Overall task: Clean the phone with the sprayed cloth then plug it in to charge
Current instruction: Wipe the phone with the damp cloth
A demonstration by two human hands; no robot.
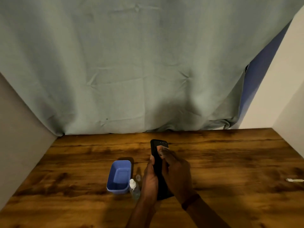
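A wide grey-green curtain [131, 63] hangs behind a wooden table [230, 162] with a dark, streaked grain. The table fills the lower part of the view, and pale walls close it in on both sides.

Two bare forearms reach up from the bottom edge and meet over the middle of the table. The left hand [148, 180] is turned thumb-up and wrapped around the left edge of a black phone [158, 155], with the thumb lying along that edge. The phone is held upright and tilted slightly, its top end pointing toward the curtain, lifted above the table. The right hand [176, 173] comes in from the right with a dark band at the wrist. Its fingers are pressed together against the upper face of the phone, where a small pale patch shows under the fingertips; it may be the cloth, but it is too blurred to tell.

Just left of the hands sits a blue rectangular tub [119, 176], open at the top. A small clear spray bottle [134, 188] with a white nozzle stands between the tub and the left wrist. A small clear cap [138, 177] lies just behind the bottle. Far to the right, at the table's edge, lies a white cable end [294, 180], well apart from the phone.
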